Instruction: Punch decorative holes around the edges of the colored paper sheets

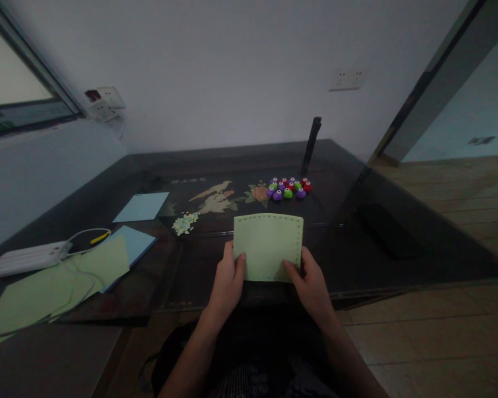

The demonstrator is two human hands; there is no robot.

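A light green sheet of paper [268, 243] with small marks or holes along its edges is held up over the front of the dark table. My left hand [228, 276] grips its lower left side, thumb on the face and the other fingers behind. On the lower right side, my right hand [311, 284] pinches it the same way. Beyond the paper lies a cluster of small purple, red and green craft punches [288, 189]. Left of them sits a little heap of pale paper cut-outs [185, 223].
On the left of the table [216, 260] are a blue sheet [141, 207], more green sheets [37, 293], blue sheets [135, 243] and a white power strip [27, 258] with a cable. A black upright object [311, 145] stands at the back. A dark flat object [388, 229] lies right.
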